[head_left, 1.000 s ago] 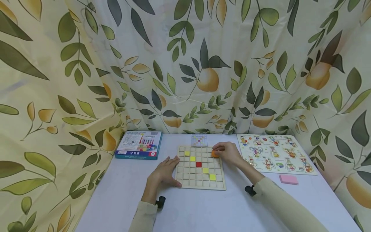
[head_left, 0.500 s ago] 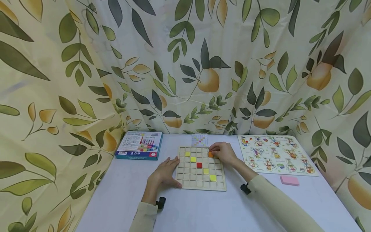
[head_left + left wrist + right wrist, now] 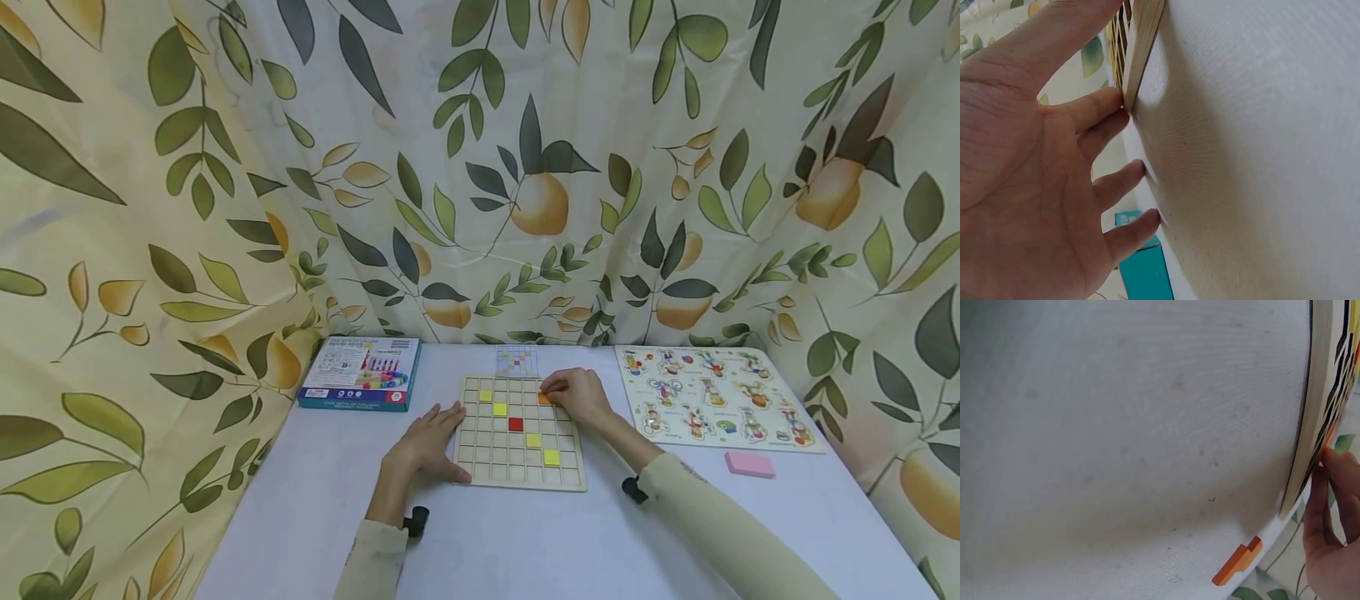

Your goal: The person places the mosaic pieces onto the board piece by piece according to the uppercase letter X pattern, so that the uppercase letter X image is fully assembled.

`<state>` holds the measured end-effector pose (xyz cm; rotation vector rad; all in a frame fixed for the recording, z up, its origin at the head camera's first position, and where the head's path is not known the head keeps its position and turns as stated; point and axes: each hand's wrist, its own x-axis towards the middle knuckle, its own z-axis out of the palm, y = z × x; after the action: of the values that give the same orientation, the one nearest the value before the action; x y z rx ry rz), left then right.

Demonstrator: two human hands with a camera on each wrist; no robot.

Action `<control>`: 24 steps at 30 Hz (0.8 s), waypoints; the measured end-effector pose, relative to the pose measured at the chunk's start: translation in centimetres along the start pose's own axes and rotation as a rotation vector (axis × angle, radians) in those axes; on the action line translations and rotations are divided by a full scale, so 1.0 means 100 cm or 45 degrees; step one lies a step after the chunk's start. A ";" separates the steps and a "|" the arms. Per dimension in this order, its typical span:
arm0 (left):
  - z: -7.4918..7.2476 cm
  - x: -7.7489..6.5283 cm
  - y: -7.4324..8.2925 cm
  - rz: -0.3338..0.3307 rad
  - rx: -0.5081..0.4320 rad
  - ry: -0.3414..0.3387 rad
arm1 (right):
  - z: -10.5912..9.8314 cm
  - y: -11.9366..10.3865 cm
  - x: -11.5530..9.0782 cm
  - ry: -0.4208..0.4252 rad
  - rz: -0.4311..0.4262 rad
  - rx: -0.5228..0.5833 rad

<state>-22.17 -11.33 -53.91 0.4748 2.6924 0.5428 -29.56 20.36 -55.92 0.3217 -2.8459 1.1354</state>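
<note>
Orange tile (image 3: 544, 400) rests at the far right part of the wooden grid board (image 3: 483, 454), partly covered by the fingers on it; whether it sits fully down in its cell, I cannot tell. The right hand (image 3: 583, 397) pinches it between thumb and fingertips. The left hand (image 3: 426, 443) is spread at the board's left side, its thumb by the near corner and its fingertips touching the edge.

On the board, a red tile (image 3: 515, 424) lies between two pairs of yellow tiles (image 3: 532, 440), all five forming a diagonal line from far left to near right. Just beyond the board lies a pattern card (image 3: 517, 361) (its printed grid holds small coloured squares). A flat box (image 3: 358, 375) lies to the left, a picture board (image 3: 720, 408) to the right, with a pink block (image 3: 750, 464) near its front edge. The right wrist view also shows loose orange pieces (image 3: 1236, 562) on the white tablecloth (image 3: 540, 550).
</note>
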 end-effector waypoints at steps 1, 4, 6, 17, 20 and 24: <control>0.000 0.000 0.000 0.002 0.003 0.003 | 0.000 0.000 -0.001 -0.002 -0.002 -0.001; 0.000 0.000 0.000 0.007 -0.002 0.007 | -0.004 -0.002 -0.003 -0.015 -0.006 0.015; -0.002 -0.002 0.002 0.010 -0.019 0.006 | -0.009 -0.002 -0.006 -0.027 -0.005 0.038; -0.003 -0.003 0.004 0.004 -0.008 0.004 | -0.047 0.015 -0.020 0.091 0.053 0.048; -0.003 -0.003 0.004 0.004 -0.011 0.003 | -0.055 0.022 -0.026 0.109 0.078 0.013; -0.003 -0.003 0.003 0.026 -0.017 0.016 | -0.063 0.027 -0.035 0.116 0.111 -0.046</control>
<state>-21.98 -11.23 -53.43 0.4979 2.6966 0.5707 -26.90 27.17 -53.66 0.1411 -2.8220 1.0817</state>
